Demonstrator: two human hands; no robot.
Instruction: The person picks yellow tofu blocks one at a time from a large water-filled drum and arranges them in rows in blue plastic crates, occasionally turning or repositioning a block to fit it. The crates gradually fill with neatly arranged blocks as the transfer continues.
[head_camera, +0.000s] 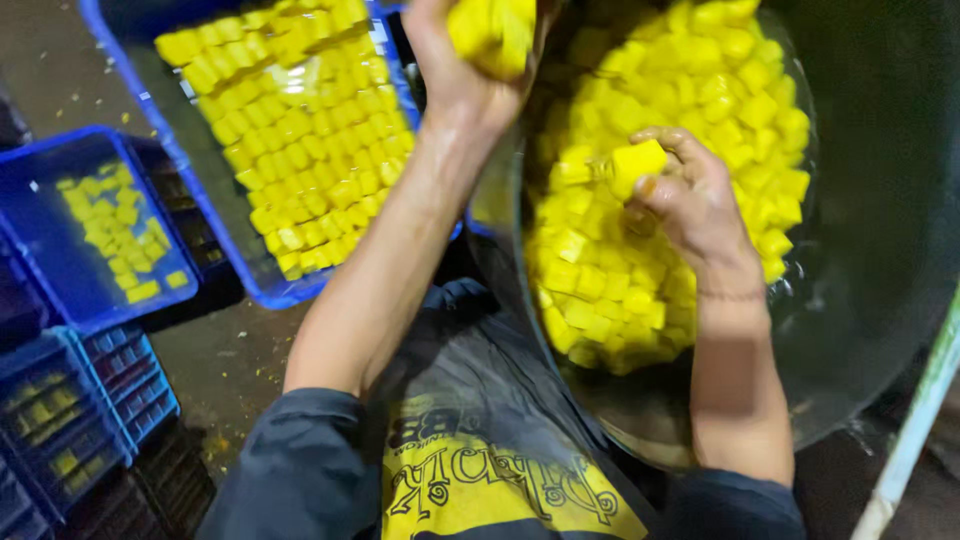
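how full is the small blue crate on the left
Mostly empty: the small blue crate holds only a sparse scatter of yellow cubes, bare floor around them.

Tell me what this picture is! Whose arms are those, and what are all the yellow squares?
The camera sits on a person's head and looks down, so you see that person's own two arms and bare hands. The yellow squares are small cubes of something soft-looking; I cannot tell what they are made of. A big heap of cubes fills a large dark round pan. The right hand pinches one cube over that heap. The left hand is lifted up, squeezing a handful of cubes. Beside the pan, a blue crate is packed with neat rows of cubes. A second blue crate farther left holds only a few.
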